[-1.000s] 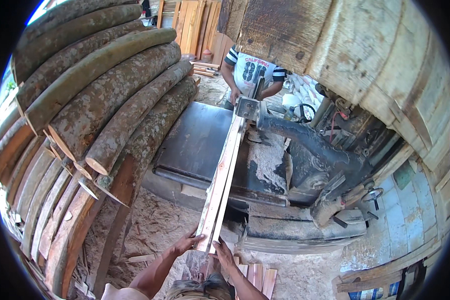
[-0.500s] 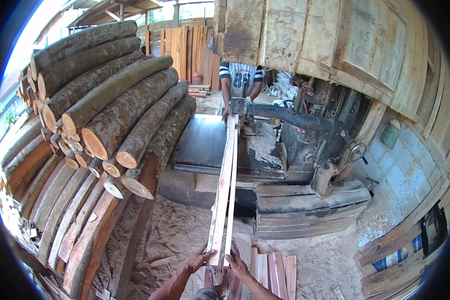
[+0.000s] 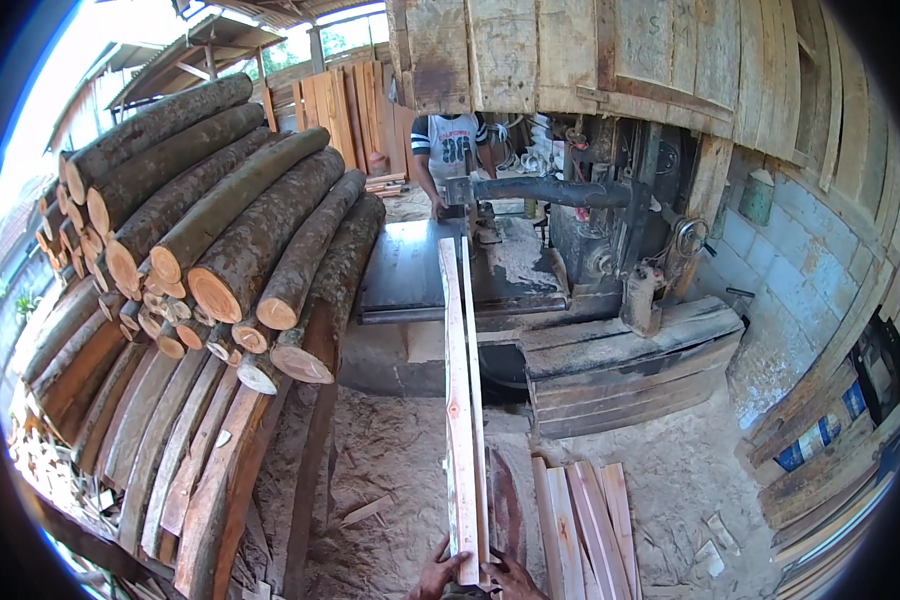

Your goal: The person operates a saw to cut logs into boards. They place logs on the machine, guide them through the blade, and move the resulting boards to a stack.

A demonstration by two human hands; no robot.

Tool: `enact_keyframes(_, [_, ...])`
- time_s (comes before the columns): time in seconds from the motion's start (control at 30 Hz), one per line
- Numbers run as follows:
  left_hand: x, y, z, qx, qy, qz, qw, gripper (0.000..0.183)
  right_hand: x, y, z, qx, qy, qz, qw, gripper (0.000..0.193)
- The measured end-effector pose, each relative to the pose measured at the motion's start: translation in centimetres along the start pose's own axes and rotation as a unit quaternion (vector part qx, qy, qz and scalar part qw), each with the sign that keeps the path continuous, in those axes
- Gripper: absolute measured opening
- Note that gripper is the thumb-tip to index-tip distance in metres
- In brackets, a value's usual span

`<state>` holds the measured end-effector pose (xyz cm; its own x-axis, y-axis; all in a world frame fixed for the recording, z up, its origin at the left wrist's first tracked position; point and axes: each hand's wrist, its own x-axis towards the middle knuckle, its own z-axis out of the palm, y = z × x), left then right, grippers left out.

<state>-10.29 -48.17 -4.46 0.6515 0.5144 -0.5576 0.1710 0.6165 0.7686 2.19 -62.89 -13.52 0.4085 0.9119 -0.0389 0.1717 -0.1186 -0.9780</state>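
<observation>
A long pale wooden plank with a thinner strip against its right side runs from the saw table back toward me. My left hand grips its near end from the left, and my right hand grips it from the right at the bottom edge of the view. Only the fingers of both hands show. Beyond the table stands a band saw machine. Another person in a white and dark shirt stands at the table's far end.
A tall stack of bark-covered logs fills the left side, with slab offcuts leaning below it. Sawn boards lie on the sawdust floor right of my hands. A plank wall and block wall close the right side.
The plank has come back toward me, away from the saw, and its far end now lies short of the blade. My view has pulled back and lifted.
</observation>
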Motion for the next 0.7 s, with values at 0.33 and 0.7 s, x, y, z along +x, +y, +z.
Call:
enact_keyframes(0.33, [17.2, 10.3, 1.1, -0.127, 0.006, 0.109, 0.986, 0.065, -7.5, 2.6, -4.6, -0.036, 0.161, 0.294, 0.942, 0.054])
enact_keyframes(0.7, [38.1, 11.3, 10.5, 0.024, -0.095, 0.223, 0.970, 0.073, -24.7, 0.9, -2.9, -0.351, 0.294, 0.468, 0.756, 0.038])
